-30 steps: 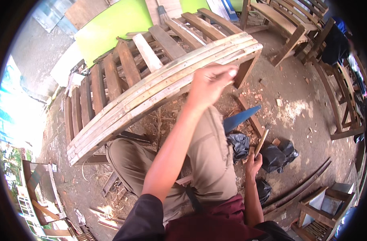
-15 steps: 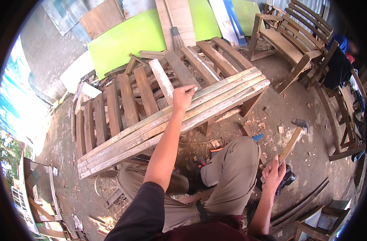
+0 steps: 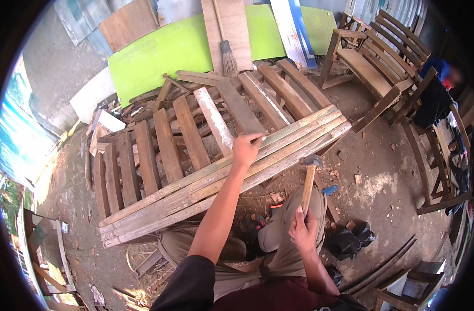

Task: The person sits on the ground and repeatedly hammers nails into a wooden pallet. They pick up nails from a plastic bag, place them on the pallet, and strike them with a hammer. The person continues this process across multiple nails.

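Observation:
A slatted wooden frame (image 3: 146, 150) lies before me, with several long pale boards (image 3: 211, 192) side by side along its near edge. On those boards, close to the end of a brown slat (image 3: 240, 106), my left hand (image 3: 246, 150) rests with thumb and finger pinched. Whatever small thing it may hold is hidden. My right hand (image 3: 303, 230) grips a hammer (image 3: 308, 187) by its wooden handle. The hammer's metal head is raised just off the boards' near edge, over my knee. One slat (image 3: 214, 119) carries flaking white paint.
Behind the frame, a broom (image 3: 228, 59) leans against a panel beside a lime-green sheet (image 3: 159, 65). Wooden benches (image 3: 364, 67) stand at the right, with a person in blue (image 3: 433, 65) near them. A black plastic bag (image 3: 346, 242) and wood scraps lie on the dirt floor.
The hammer has swung left and closer to the boards in my right hand. My left hand stays pinched at the slat's end, while the view has shifted slightly.

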Available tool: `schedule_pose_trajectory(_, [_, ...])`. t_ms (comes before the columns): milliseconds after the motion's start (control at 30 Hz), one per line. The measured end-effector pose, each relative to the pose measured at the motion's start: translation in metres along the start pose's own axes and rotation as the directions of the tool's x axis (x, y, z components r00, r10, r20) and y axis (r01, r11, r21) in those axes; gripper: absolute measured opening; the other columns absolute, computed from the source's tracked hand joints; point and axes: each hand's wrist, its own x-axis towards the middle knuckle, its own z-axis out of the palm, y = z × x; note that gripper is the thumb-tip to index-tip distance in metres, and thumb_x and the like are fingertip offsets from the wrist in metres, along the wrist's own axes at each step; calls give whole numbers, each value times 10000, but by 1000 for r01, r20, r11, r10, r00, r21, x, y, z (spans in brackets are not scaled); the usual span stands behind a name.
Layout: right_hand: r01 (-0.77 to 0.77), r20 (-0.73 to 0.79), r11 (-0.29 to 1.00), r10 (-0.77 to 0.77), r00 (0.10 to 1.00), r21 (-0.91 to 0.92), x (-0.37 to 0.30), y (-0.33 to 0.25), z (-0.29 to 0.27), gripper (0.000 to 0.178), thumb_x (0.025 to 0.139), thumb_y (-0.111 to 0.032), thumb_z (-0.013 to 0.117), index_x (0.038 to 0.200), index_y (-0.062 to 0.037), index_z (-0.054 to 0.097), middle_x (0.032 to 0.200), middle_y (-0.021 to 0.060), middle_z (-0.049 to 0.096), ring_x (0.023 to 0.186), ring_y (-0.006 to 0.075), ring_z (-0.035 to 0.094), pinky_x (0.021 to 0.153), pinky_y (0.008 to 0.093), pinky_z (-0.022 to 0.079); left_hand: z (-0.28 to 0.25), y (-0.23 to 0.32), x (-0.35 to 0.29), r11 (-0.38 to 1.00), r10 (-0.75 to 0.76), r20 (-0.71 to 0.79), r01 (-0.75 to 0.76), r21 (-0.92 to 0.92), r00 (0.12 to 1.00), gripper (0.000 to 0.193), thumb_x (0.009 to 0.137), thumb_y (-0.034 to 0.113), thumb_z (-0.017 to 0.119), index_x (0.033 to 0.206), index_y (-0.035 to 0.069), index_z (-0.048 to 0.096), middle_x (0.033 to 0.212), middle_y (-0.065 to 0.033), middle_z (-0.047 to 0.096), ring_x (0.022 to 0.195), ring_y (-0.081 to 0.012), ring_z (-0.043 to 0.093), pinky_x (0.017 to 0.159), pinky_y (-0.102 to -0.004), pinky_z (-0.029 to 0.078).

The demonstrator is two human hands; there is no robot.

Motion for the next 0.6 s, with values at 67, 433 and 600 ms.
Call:
schedule_pose_trajectory(67, [70,87,996,-65,994,-54,6,-16,16,271,1093,-276,513,930,-61,487,603,-12,458,447,42,427,388,254,323,0,-6,-1,999,43,-19,-43,-8,999,232,872,208,798,1034,42,795,962,-162,777,832,-237,748,780,-325,554])
schedule_pose_trajectory(433, [493,355,357,-387,851,-793,82,-67,53,304,1038,-246,568,999,54,536,714,333,608,714,567,596,626,607,448,2,-13,1,989,139,-63,-141,-38,988,213,841,211,794,1004,73,805,906,-181,755,785,-328,737,733,-375,560])
schedule_pose_trajectory(600, [525,428,139,-425,798,-840,84,-64,51,318,1038,-255,563,1025,60,521,746,356,625,757,583,616,650,622,479,2,-11,1,994,91,-42,-88,64,995,201,832,201,795,989,76,807,896,-193,747,790,-351,727,739,-388,561])
